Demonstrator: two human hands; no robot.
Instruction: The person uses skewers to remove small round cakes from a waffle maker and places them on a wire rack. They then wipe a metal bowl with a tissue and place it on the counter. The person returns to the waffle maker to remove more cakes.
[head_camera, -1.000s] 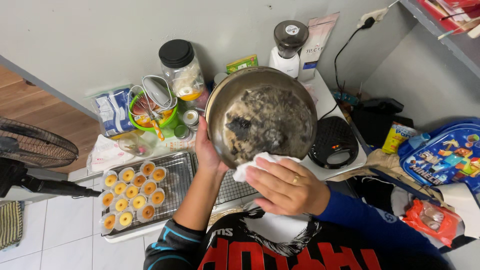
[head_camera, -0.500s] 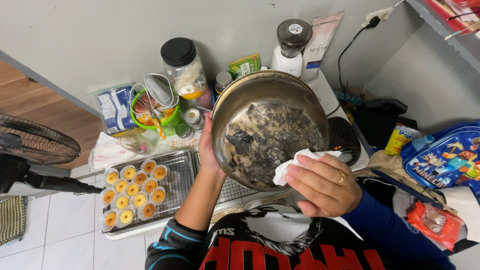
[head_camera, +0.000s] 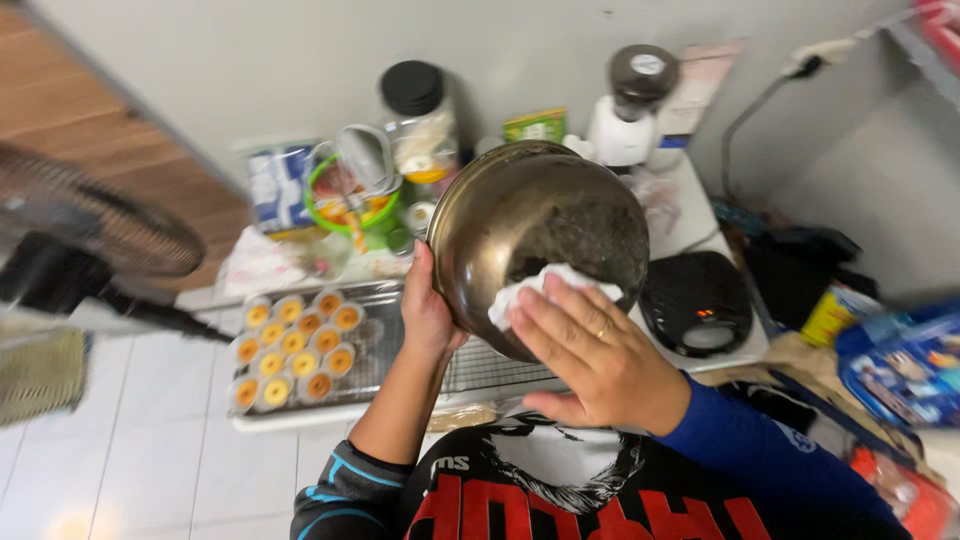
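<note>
Bowl (head_camera: 520, 215) in left hand (head_camera: 428, 312), right hand (head_camera: 585, 352) on tissue (head_camera: 530, 288).

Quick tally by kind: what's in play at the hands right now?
Round steel bowl: 1
White crumpled tissue: 1
Hands: 2, left hand gripping the bowl's rim, right hand pressing the tissue inside
Total: 4
</note>
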